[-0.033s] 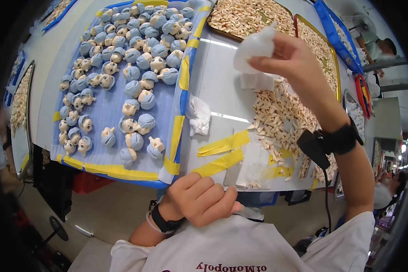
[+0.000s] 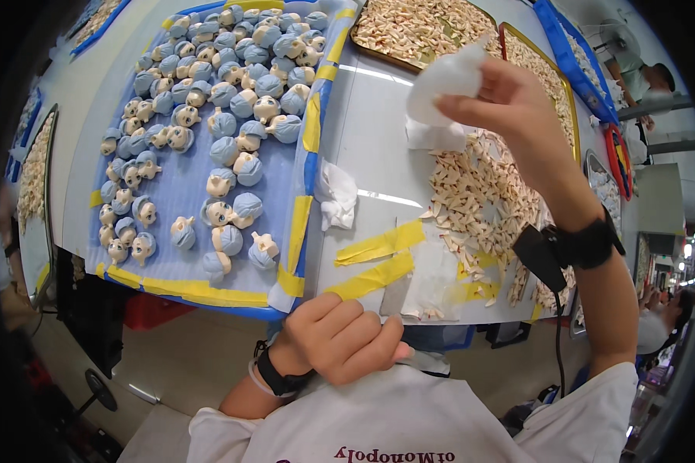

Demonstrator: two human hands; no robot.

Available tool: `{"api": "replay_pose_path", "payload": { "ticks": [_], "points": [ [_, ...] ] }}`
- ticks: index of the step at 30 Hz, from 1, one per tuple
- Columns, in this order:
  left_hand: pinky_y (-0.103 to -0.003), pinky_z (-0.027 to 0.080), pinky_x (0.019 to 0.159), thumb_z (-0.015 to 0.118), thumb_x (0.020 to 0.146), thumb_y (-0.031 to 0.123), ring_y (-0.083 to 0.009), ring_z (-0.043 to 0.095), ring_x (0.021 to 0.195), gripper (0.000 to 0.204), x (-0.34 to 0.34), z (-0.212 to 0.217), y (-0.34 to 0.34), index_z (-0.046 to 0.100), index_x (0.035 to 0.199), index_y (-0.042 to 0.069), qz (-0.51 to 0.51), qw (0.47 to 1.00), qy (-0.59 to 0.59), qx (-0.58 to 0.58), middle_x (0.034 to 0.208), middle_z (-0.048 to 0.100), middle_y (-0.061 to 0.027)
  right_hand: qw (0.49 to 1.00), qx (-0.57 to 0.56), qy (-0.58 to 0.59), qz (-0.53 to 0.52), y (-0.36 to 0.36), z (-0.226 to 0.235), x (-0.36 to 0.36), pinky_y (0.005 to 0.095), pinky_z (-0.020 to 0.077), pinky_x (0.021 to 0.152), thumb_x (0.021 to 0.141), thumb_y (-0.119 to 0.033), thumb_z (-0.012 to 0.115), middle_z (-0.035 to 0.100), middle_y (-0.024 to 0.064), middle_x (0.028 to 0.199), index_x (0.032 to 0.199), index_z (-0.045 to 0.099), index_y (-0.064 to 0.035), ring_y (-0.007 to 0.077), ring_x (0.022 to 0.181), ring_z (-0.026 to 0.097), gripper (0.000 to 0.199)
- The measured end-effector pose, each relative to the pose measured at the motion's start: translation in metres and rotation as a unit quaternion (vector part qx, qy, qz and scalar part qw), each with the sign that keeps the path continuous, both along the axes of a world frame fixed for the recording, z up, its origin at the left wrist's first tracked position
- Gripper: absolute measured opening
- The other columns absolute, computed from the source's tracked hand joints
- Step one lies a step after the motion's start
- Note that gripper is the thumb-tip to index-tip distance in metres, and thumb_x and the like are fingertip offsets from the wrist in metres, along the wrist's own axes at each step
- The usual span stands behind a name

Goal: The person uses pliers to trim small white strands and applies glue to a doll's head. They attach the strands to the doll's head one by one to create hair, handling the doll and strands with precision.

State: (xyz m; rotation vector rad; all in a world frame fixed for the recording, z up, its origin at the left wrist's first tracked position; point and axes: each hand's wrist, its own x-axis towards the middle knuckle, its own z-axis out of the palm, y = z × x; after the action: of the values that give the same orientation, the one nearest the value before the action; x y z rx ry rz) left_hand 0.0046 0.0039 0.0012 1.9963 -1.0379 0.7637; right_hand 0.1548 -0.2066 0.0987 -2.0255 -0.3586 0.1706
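My right hand (image 2: 510, 108) grips a translucent white squeeze bottle (image 2: 442, 83) by its side, its narrow tip pointing up and to the right. Just below the bottle lies a folded white cloth (image 2: 434, 136), beside a spread of small cream-coloured doll parts (image 2: 479, 181). My left hand (image 2: 346, 339) is closed with curled fingers at the table's near edge; whatever it may hold is hidden. Left of it stands a blue-edged tray (image 2: 185, 266) lined with translucent sheeting, bearing many doll heads (image 2: 225, 210) with pale blue hair.
A crumpled white cloth (image 2: 336, 197) lies right of the tray. Yellow tape strips (image 2: 378, 241) and a clear bag (image 2: 434, 285) are near the front edge. At the back are a tray of small parts (image 2: 357, 38) and a blue bin (image 2: 544, 19). A co-worker (image 2: 649, 81) is at far right.
My right hand and the squeeze bottle have shifted slightly to the right. My left hand stays in place.
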Motion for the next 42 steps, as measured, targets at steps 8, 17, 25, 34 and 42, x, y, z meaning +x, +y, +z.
{"api": "replay_pose_path", "payload": {
  "ticks": [8, 17, 25, 34, 42],
  "points": [
    [-0.040, 0.044, 0.083, 0.062, 0.083, 0.022, -0.0340, 0.054, 0.099, 0.038, 0.001, 0.025, -0.009, 0.057, 0.113, -0.001, 0.039, 0.979, 0.195, 0.043, 0.111, 0.054, -0.0202, 0.981, 0.131, 0.043, -0.136, -0.038, 0.021, -0.101, 0.0323, 0.0506, 0.080, 0.081, -0.026, 0.067, 0.063, 0.0107, 0.097, 0.116, 0.051, 0.0034, 0.0210, 0.084, 0.065, 0.049],
    [-0.045, 0.029, 0.103, 0.057, 0.087, 0.020, -0.0420, 0.035, 0.126, 0.052, -0.002, 0.032, -0.019, 0.040, 0.132, -0.001, 0.172, 0.936, 0.275, 0.137, 0.139, 0.033, -0.0256, 0.947, 0.191, 0.154, -0.208, -0.055, 0.001, -0.177, 0.0320, 0.0529, 0.068, 0.073, -0.041, 0.074, 0.061, 0.0125, 0.098, 0.113, 0.050, 0.0042, 0.0217, 0.076, 0.064, 0.065],
    [-0.040, 0.050, 0.083, 0.061, 0.077, -0.003, -0.0352, 0.057, 0.101, 0.029, -0.012, 0.019, -0.003, 0.059, 0.106, -0.003, 0.064, 0.981, 0.180, 0.048, 0.110, 0.057, -0.0195, 0.944, 0.196, 0.140, -0.223, -0.058, -0.018, -0.189, 0.0226, 0.0456, 0.074, 0.062, -0.017, 0.084, 0.061, 0.0067, 0.097, 0.104, 0.054, -0.0010, 0.0113, 0.086, 0.059, 0.055],
    [-0.033, 0.053, 0.072, 0.067, 0.069, 0.000, -0.0288, 0.063, 0.086, 0.026, -0.017, 0.023, -0.009, 0.067, 0.096, 0.000, 0.007, 0.987, 0.155, 0.041, 0.094, 0.065, -0.0115, 0.943, 0.222, 0.154, -0.194, -0.049, -0.024, -0.182, 0.0238, 0.0471, 0.073, 0.057, -0.012, 0.086, 0.063, 0.0072, 0.093, 0.099, 0.054, -0.0026, 0.0123, 0.084, 0.060, 0.054],
    [-0.037, 0.048, 0.076, 0.061, 0.081, 0.008, -0.0310, 0.059, 0.088, 0.022, -0.012, 0.022, -0.013, 0.064, 0.102, 0.000, 0.000, 0.988, 0.146, 0.058, 0.099, 0.063, -0.0146, 0.930, 0.238, 0.168, -0.225, -0.043, -0.027, -0.181, 0.0259, 0.0482, 0.076, 0.056, -0.012, 0.085, 0.063, 0.0080, 0.094, 0.098, 0.054, -0.0035, 0.0136, 0.084, 0.061, 0.052]
  ]
}}
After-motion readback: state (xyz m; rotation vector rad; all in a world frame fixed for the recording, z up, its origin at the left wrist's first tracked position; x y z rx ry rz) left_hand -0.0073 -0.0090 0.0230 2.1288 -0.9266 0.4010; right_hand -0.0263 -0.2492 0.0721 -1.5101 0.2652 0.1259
